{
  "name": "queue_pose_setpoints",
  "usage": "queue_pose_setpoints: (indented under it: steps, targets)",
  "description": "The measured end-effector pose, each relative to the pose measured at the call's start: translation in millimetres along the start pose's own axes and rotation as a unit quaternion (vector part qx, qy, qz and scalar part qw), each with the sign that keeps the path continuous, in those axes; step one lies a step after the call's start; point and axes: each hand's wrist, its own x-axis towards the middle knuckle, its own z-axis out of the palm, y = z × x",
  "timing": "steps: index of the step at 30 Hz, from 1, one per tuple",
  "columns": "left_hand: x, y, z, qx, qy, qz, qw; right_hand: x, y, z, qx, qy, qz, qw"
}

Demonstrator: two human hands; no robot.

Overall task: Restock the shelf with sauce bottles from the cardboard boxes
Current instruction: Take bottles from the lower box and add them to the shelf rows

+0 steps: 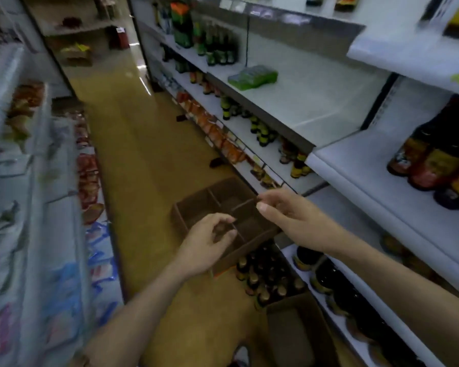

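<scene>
Both hands are hovering over the empty divider box (223,210), apart: left hand (207,242) with fingers loosely curled, gripping nothing; right hand (284,210) relaxed with fingers extended, touching nothing I can confirm. Brown cardboard, cross partitions, cells bare. Near-right of it, an open carton (297,321) is holding dark sauce bottles (265,276) with gold caps. More dark bottles (440,157) are sitting on the right shelf (368,176).
</scene>
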Motion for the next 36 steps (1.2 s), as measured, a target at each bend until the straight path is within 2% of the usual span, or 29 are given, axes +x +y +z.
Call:
queue_pose_setpoints:
  steps: [7,14,17,25,31,36]
  targets:
    - [108.1,-47.2,41.9,-0.001,-0.078,-0.030,0.997,76.3,92.9,6.7,0.061,0.046,0.085,0.993]
    - [201.0,-113.5,110.0,0.050,-0.179,-0.077,0.980,127.1,195.9,18.6,0.096,0.082,0.178,0.976]
    - [226.0,-144.9,140.4,0.066,-0.235,-0.086,0.966,137.4,239.3,39.0,0.106,0.099,0.211,0.967]
    - [282.8,-253.2,219.4,0.103,-0.309,-0.073,0.943,175.4,357.2,131.1,0.139,0.130,0.277,0.942]
    - [307.6,-353.5,280.3,0.126,-0.355,-0.071,0.924,201.1,448.1,210.8,0.110,0.080,0.263,0.955]
    - [316.1,-427.5,329.7,0.141,-0.372,-0.048,0.916,217.5,518.5,273.5,0.100,0.034,0.297,0.949]
